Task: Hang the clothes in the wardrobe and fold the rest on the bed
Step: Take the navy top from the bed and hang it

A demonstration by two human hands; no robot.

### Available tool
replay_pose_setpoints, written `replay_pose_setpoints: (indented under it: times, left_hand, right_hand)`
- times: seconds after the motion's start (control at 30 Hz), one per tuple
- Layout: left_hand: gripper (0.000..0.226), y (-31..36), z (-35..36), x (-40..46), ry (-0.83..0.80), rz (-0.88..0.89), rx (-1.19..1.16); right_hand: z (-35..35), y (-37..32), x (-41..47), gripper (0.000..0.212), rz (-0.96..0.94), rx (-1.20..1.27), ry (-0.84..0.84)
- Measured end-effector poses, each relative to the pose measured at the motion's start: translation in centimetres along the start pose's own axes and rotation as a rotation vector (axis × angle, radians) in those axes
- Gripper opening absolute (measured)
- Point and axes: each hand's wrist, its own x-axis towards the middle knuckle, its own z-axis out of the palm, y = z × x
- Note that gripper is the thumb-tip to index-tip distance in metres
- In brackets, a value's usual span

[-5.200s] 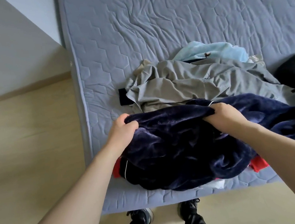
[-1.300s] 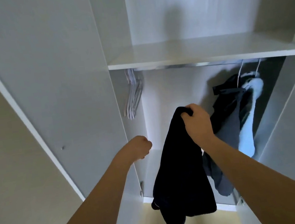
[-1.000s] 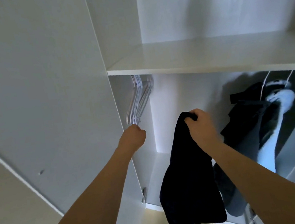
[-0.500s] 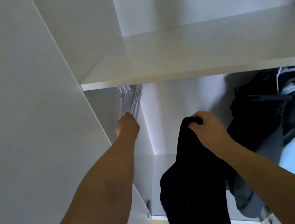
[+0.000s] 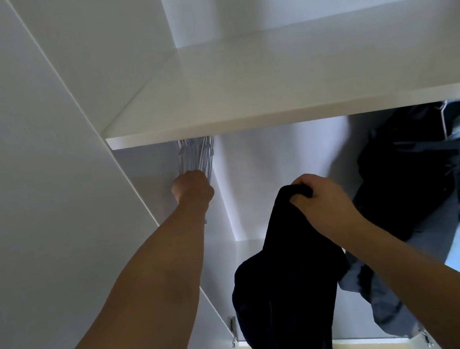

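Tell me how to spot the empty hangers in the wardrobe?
Find the wide white shelf across the wardrobe and look just under its left end. A thin bunch of pale hangers hangs there against the left wall, with the left hand reaching up to their lower ends. They carry nothing, unlike the dark and light blue clothes hanging far right.

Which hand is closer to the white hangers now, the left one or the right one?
Left. The left hand is right at the bottom of the hangers. The right hand is off to their right and lower, gripping the dark garment.
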Motion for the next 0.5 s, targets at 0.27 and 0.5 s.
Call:
replay_pose_setpoints:
  times: [0.27, 0.5]
  left_hand:
    - [0.016, 0.9, -0.4, 0.6, 0.089, -0.134, -0.979]
    - [0.032, 1.7, -0.7, -5.9, -0.004, -0.078, -1.291]
  right_hand:
    - [0.5, -0.1, 0.7, 0.011, -0.017, -0.039, 0.046]
    - [-0.5, 0.2, 0.5, 0.015, -0.005, -0.040, 0.101]
